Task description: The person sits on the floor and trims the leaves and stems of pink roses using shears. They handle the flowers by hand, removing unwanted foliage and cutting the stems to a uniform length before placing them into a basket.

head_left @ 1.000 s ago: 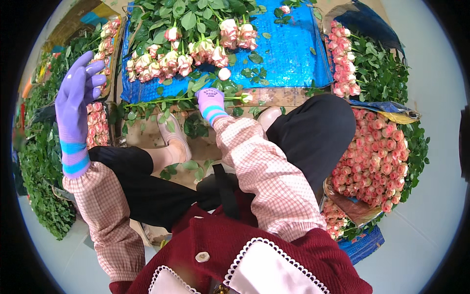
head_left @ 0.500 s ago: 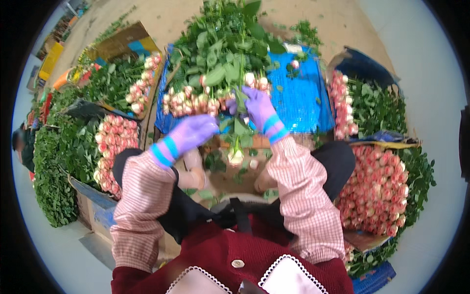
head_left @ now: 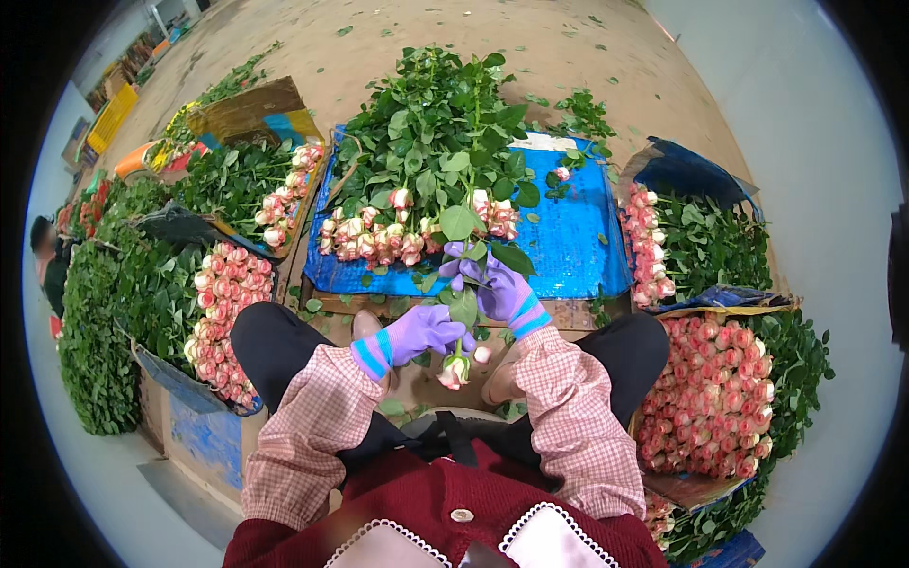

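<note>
A single pink-and-white rose (head_left: 454,372) hangs bloom-down in front of me, its leafy stem running up and away. My right hand (head_left: 500,287), in a purple glove, is closed round the stem among its leaves. Just above the bloom, my left hand (head_left: 428,333), also gloved, has its fingers closed at the stem; exactly what they pinch is partly hidden. Beyond my hands, a pile of cut roses (head_left: 374,237) lies on a blue covered board (head_left: 568,246), blooms toward me and green stems pointing away.
Boxes of packed roses flank me: pink blooms (head_left: 227,312) at left, a large bundle (head_left: 710,398) at right, and another box (head_left: 649,241) farther right. A smaller box of roses (head_left: 284,204) stands at far left. Loose leaves (head_left: 582,114) litter the floor. Another person (head_left: 49,265) is at the left edge.
The rose has come nearer to me with my right hand. My left hand has moved right and nearer, from beside the stem to just above the bloom. The view has tilted up.
</note>
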Demonstrator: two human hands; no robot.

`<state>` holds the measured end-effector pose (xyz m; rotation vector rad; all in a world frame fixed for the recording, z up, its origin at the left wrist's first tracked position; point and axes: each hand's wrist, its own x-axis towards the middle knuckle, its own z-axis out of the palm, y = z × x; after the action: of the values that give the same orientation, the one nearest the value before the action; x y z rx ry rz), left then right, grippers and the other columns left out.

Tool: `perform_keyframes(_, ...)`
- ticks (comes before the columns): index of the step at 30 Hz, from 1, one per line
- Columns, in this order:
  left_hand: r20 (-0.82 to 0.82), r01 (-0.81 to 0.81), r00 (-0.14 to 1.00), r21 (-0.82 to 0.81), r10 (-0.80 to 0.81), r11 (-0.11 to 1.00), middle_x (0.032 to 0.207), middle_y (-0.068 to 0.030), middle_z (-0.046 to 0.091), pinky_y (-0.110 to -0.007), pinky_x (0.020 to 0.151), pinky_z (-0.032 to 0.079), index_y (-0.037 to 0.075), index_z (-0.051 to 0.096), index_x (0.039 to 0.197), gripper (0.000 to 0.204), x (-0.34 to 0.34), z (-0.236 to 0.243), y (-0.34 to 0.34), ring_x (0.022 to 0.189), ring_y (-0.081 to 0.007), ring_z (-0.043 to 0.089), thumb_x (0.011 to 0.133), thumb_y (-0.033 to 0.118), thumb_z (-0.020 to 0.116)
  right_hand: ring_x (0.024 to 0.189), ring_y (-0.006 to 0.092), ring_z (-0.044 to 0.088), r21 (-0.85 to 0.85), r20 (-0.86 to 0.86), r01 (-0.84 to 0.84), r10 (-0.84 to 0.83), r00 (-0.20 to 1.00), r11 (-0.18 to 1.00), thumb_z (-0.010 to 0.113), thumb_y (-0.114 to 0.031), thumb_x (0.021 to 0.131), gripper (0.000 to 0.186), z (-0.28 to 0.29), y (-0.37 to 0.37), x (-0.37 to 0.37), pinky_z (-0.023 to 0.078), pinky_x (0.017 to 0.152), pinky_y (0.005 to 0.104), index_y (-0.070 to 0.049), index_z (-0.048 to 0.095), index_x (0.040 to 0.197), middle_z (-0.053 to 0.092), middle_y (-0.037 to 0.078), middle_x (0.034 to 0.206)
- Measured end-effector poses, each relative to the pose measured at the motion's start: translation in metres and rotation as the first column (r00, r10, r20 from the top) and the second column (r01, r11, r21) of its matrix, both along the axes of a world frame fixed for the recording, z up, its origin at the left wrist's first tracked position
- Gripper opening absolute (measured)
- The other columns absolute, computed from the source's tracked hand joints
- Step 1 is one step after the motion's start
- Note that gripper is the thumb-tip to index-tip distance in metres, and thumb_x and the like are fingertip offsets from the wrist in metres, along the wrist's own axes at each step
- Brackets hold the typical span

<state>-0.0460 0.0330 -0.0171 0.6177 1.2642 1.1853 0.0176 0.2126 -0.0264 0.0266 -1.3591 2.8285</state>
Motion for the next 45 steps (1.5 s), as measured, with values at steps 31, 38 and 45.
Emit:
perform_keyframes(31, -0.553, -0.625, 0.549, 0.226, 0.627, 0.747, 0.112, -0.0092, 0.056, -0.023, 0.082, 0.044, -0.002, 0.039, 0.127, 0.043, -0.124, 0.101, -0.094, 0.095, -0.0129, 0.056, 0.092, 0.023, 0.042, 0.080, 0.0221, 0.060, 0.799, 0.273, -0.474, -0.480, 0.834, -0.370, 0.048, -0.013, 0.079, 0.016, -0.211, -0.050, -0.037, 0.044, 0.061, 0.0392, -0.012, 0.061, 0.089, 0.060, 0.006, 0.085)
perform_keyframes(38, -0.587, -0.623, 0.545, 0.196, 0.599, 0.758, 0.111, -0.0080, 0.056, -0.024, 0.081, 0.043, -0.001, 0.039, 0.127, 0.043, -0.122, 0.102, -0.091, 0.094, -0.0121, 0.056, 0.092, 0.024, 0.043, 0.084, 0.0226, 0.060, 0.807, 0.315, -0.499, -0.484, 0.817, -0.317, 0.048, -0.014, 0.081, 0.018, -0.210, -0.054, -0.036, 0.045, 0.062, 0.0371, -0.012, 0.061, 0.094, 0.060, 0.007, 0.090)
perform_keyframes(45, -0.632, -0.654, 0.473, 0.215, 0.614, 0.725, 0.106, -0.0073, 0.059, -0.021, 0.078, 0.042, -0.001, 0.044, 0.124, 0.040, -0.112, 0.101, -0.078, 0.089, -0.0106, 0.057, 0.092, 0.022, 0.043, 0.081, 0.0254, 0.062, 0.837, 0.342, -0.485, -0.451, 0.824, -0.252, 0.051, -0.012, 0.078, 0.017, -0.189, -0.053, -0.031, 0.046, 0.062, 0.0378, -0.010, 0.066, 0.085, 0.064, 0.008, 0.086)
